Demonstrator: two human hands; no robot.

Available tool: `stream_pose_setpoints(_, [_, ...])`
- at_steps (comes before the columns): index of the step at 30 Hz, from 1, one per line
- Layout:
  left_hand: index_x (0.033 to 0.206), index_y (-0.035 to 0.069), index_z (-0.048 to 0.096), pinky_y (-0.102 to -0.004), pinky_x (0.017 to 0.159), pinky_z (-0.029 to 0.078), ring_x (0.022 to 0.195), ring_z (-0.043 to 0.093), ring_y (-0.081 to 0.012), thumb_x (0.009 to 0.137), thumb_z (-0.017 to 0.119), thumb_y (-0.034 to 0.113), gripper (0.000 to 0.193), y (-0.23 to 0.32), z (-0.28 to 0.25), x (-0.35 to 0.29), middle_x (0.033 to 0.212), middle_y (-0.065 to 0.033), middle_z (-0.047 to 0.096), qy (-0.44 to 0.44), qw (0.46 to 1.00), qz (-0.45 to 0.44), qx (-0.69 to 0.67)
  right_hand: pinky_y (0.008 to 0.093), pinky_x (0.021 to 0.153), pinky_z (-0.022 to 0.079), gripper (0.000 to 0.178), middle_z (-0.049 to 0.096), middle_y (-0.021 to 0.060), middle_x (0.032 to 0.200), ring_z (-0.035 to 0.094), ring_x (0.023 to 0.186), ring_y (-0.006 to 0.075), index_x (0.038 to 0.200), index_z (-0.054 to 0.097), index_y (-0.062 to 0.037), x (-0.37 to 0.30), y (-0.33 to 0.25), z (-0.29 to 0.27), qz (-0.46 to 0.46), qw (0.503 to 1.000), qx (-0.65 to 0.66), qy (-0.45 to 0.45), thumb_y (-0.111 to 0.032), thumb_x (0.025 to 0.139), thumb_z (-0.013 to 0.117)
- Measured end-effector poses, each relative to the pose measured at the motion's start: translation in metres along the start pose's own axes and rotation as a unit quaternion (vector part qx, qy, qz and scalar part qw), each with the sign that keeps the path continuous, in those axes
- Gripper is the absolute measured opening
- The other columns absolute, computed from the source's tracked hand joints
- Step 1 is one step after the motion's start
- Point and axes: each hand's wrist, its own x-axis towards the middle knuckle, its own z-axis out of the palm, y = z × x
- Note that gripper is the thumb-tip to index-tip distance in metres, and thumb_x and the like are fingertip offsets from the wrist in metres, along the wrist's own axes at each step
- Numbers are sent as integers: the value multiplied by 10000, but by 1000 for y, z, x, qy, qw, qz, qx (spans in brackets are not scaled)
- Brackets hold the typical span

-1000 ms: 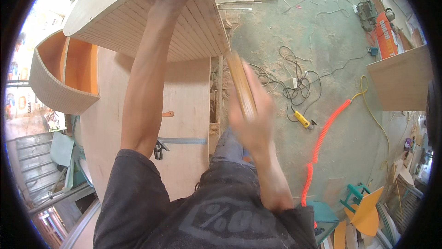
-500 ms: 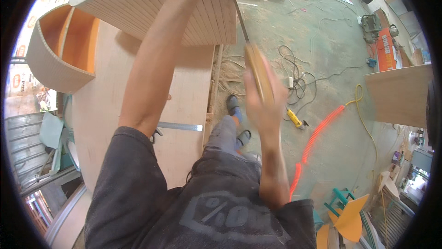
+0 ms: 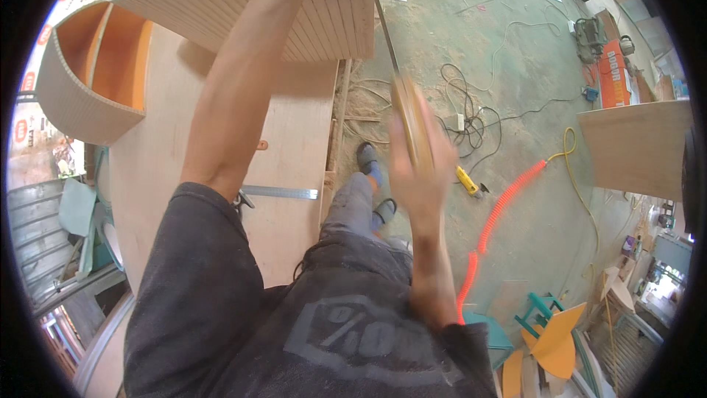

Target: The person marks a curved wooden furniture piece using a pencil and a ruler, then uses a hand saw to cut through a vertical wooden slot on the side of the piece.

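My right hand [image 3: 421,170] is blurred and closed around the wooden handle of a hand saw [image 3: 409,114]. The saw's thin blade runs up along the right edge of a curved slatted wood panel [image 3: 309,8]. My left forearm [image 3: 243,89] reaches up over that panel, and the hand itself passes out of the picture at the top edge. The panel lies on a large plywood sheet [image 3: 294,140].
A metal ruler [image 3: 280,192] lies on the plywood. A curved cabinet with an orange inside [image 3: 96,67] stands at the left. On the dusty floor lie an orange coiled hose [image 3: 501,210], a yellow tool [image 3: 465,178] and tangled cables [image 3: 471,111]. A wood board [image 3: 633,148] is at the right.
My right hand has risen with the saw toward the panel's edge. The left hand, earlier seen resting on top of the panel, has slipped out of the top of the view.
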Motion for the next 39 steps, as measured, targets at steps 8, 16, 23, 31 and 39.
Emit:
stream_pose_setpoints(8, [765, 58, 741, -417, 793, 544, 698, 713, -302, 828, 684, 450, 400, 9, 10, 2, 775, -145, 742, 50, 998, -3, -32, 390, 762, 559, 372, 725, 234, 1028, 730, 856, 263, 1313, 648, 0, 80, 14, 31, 8, 999, -13, -34, -45, 946, 609])
stream_pose_setpoints(16, [756, 68, 731, -416, 767, 521, 715, 716, -294, 783, 706, 422, 355, -7, -7, -3, 798, -132, 747, 55, 998, -18, -18, 414, 835, 549, 406, 734, 226, 1111, 725, 948, 330, 1375, 600, 19, -9, 0, 2, -34, 998, -38, -31, -76, 981, 617])
stream_pose_setpoints(23, [778, 60, 747, -420, 779, 524, 734, 730, -295, 811, 676, 408, 357, 4, 6, 12, 808, -145, 755, 70, 997, 9, -41, 381, 792, 564, 447, 741, 250, 1051, 752, 923, 324, 1383, 612, 23, 98, 11, 41, 60, 997, 35, -44, -80, 948, 629])
stream_pose_setpoints(31, [794, 59, 753, -425, 802, 532, 739, 736, -301, 826, 660, 402, 356, 0, -4, -10, 813, -160, 759, 7, 998, -27, -50, 397, 846, 569, 466, 742, 237, 1149, 749, 996, 356, 1391, 602, 50, -44, -3, -28, 25, 997, -58, -43, -75, 943, 624])
stream_pose_setpoints(39, [789, 72, 749, -433, 808, 530, 737, 732, -308, 826, 655, 399, 343, 11, 13, 6, 808, -144, 755, 52, 996, 7, -67, 398, 817, 562, 378, 745, 249, 1104, 743, 928, 309, 1287, 657, 81, 106, 18, 52, 67, 997, 38, -23, -74, 944, 622])
